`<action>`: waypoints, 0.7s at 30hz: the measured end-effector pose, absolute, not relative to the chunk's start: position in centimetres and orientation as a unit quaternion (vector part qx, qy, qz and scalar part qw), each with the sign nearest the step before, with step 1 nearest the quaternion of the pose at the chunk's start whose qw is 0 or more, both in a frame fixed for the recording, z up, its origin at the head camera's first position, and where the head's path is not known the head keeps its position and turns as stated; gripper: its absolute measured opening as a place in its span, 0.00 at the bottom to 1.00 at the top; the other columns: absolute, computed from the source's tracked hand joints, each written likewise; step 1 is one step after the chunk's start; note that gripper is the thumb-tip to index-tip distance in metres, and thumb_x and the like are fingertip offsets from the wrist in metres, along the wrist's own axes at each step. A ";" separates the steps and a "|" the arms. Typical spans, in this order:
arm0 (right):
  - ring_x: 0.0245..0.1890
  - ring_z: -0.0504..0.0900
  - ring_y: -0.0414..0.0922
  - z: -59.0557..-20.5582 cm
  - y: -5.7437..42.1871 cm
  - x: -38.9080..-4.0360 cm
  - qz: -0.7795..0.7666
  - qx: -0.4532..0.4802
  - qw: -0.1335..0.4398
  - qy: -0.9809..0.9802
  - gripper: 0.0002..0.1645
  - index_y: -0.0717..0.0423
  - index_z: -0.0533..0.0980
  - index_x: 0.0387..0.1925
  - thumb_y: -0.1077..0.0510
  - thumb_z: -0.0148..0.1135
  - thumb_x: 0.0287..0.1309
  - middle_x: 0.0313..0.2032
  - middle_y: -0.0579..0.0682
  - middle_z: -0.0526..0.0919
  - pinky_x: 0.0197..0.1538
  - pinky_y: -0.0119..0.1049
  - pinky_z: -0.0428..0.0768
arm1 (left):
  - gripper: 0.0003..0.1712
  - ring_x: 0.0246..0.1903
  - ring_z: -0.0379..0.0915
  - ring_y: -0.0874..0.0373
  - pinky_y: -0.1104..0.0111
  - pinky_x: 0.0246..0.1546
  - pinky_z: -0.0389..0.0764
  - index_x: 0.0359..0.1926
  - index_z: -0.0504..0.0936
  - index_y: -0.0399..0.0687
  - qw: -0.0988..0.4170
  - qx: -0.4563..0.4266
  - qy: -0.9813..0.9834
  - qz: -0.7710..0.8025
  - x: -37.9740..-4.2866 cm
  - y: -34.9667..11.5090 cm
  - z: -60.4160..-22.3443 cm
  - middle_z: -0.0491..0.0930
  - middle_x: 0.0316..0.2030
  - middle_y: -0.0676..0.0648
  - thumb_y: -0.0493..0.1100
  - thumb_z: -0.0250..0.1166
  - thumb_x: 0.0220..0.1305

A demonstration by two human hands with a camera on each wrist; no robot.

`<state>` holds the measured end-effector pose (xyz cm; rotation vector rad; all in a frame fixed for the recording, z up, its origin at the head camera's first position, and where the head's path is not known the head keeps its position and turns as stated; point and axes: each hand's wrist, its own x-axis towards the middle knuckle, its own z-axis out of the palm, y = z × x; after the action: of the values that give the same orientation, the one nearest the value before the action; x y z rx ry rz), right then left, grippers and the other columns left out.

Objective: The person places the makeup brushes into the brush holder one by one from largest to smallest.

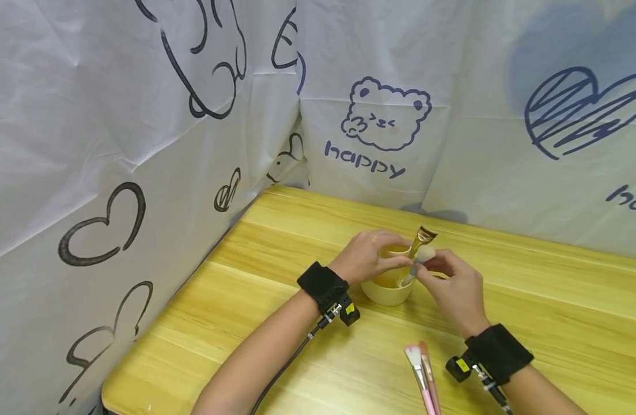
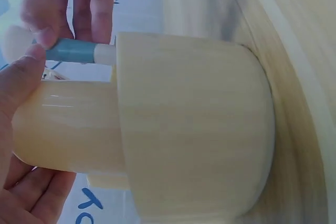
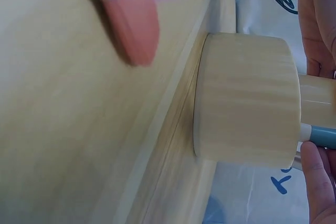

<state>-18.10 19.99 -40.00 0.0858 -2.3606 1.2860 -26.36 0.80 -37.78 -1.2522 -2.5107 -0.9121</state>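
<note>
left hand gripping tan cylinder in bowl, right hand pinching white-tipped brush

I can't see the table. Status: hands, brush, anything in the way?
Left hand grips inner cylinder. Right hand pinches blue-and-white brush, lower end inside bowl. Dark-tipped brush close by; nothing plainly blocking.

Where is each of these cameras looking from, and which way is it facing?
Head: worn on the head, facing forward and down at the pale container; the left hand, right hand and forearms show.
Left wrist: on the left wristband, facing the container side-on; parts of both hands show.
Right wrist: on the right wristband, facing the container side-on past a coral brush tip; parts of both hands show.
Shared: both wrist views catch the container and blue-gray brush.
</note>
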 end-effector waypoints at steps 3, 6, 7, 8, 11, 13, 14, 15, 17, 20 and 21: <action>0.37 0.81 0.16 -40.3 19.9 -18.2 0.467 0.039 0.232 -0.852 0.09 0.57 0.84 0.43 0.62 0.72 0.61 0.40 0.59 0.90 0.43 0.14 0.81 | 0.25 0.63 0.81 0.54 0.65 0.66 0.80 0.63 0.84 0.51 0.085 -0.413 -0.849 -0.318 -26.2 0.7 -37.9 0.84 0.62 0.48 0.54 0.69 0.69; 0.37 0.80 0.15 -40.5 19.9 -18.2 0.463 0.044 0.240 -0.852 0.09 0.58 0.84 0.44 0.62 0.72 0.61 0.39 0.59 0.90 0.43 0.12 0.80 | 0.26 0.65 0.79 0.53 0.64 0.68 0.79 0.64 0.83 0.52 0.073 -0.411 -0.850 -0.323 -26.1 0.7 -38.0 0.83 0.64 0.47 0.55 0.68 0.70; 0.37 0.79 0.14 -40.6 19.9 -18.2 0.460 0.046 0.243 -0.853 0.09 0.58 0.84 0.43 0.62 0.72 0.61 0.39 0.59 0.91 0.44 0.12 0.80 | 0.26 0.66 0.78 0.53 0.64 0.69 0.78 0.64 0.82 0.52 0.070 -0.412 -0.849 -0.323 -26.1 0.6 -38.0 0.82 0.65 0.47 0.55 0.67 0.70; 0.37 0.79 0.14 -40.6 19.9 -18.2 0.458 0.047 0.246 -0.853 0.09 0.58 0.84 0.43 0.63 0.72 0.61 0.39 0.59 0.91 0.43 0.12 0.79 | 0.26 0.66 0.78 0.53 0.64 0.69 0.78 0.65 0.82 0.52 0.067 -0.414 -0.849 -0.323 -26.2 0.5 -38.0 0.82 0.65 0.47 0.55 0.67 0.70; 0.36 0.78 0.13 -40.8 19.8 -18.2 0.450 0.049 0.255 -0.855 0.09 0.58 0.85 0.43 0.63 0.72 0.60 0.38 0.58 0.91 0.42 0.11 0.79 | 0.26 0.66 0.78 0.53 0.65 0.69 0.78 0.65 0.82 0.52 0.058 -0.421 -0.847 -0.320 -26.3 0.3 -37.9 0.82 0.65 0.47 0.54 0.67 0.71; 0.36 0.78 0.12 -40.8 19.8 -18.3 0.445 0.050 0.260 -0.856 0.09 0.57 0.85 0.42 0.63 0.73 0.60 0.37 0.58 0.91 0.41 0.12 0.78 | 0.26 0.67 0.78 0.53 0.65 0.69 0.77 0.65 0.82 0.52 0.052 -0.424 -0.847 -0.318 -26.3 0.1 -37.8 0.82 0.65 0.47 0.55 0.67 0.71; 0.36 0.77 0.11 -40.8 19.8 -18.3 0.442 0.049 0.262 -0.856 0.09 0.57 0.85 0.42 0.62 0.73 0.59 0.37 0.58 0.91 0.40 0.12 0.78 | 0.26 0.67 0.77 0.53 0.65 0.69 0.77 0.66 0.81 0.52 0.049 -0.424 -0.847 -0.317 -26.3 0.1 -37.7 0.81 0.66 0.46 0.55 0.66 0.71; 0.35 0.77 0.11 -40.8 19.7 -18.3 0.438 0.049 0.265 -0.858 0.09 0.57 0.85 0.42 0.62 0.73 0.59 0.37 0.57 0.91 0.40 0.11 0.77 | 0.26 0.67 0.77 0.53 0.65 0.70 0.77 0.66 0.81 0.52 0.046 -0.424 -0.847 -0.317 -26.4 0.0 -37.7 0.81 0.66 0.46 0.55 0.66 0.72; 0.35 0.76 0.10 -40.8 19.7 -18.4 0.434 0.044 0.267 -0.859 0.09 0.56 0.86 0.41 0.61 0.74 0.58 0.36 0.57 0.92 0.39 0.11 0.77 | 0.26 0.68 0.77 0.53 0.64 0.70 0.77 0.66 0.81 0.52 0.042 -0.423 -0.848 -0.317 -26.3 -0.1 -37.6 0.81 0.66 0.45 0.55 0.65 0.72; 0.35 0.76 0.10 -40.8 19.7 -18.4 0.433 0.029 0.266 -0.861 0.08 0.56 0.87 0.40 0.61 0.75 0.58 0.36 0.57 0.92 0.39 0.11 0.76 | 0.26 0.68 0.76 0.53 0.64 0.71 0.76 0.66 0.81 0.52 0.037 -0.421 -0.849 -0.317 -26.2 -0.1 -37.6 0.80 0.67 0.46 0.55 0.65 0.73; 0.35 0.76 0.10 -40.8 19.7 -18.4 0.436 0.024 0.264 -0.860 0.08 0.56 0.87 0.40 0.61 0.75 0.57 0.36 0.57 0.92 0.39 0.11 0.77 | 0.25 0.68 0.76 0.53 0.65 0.71 0.76 0.66 0.81 0.52 0.037 -0.421 -0.849 -0.316 -26.2 -0.1 -37.6 0.80 0.67 0.46 0.55 0.64 0.74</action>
<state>-18.42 19.71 -40.85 0.0636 -2.3252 1.1785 -26.23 -0.10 -37.55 -1.2936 -2.6071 -0.9709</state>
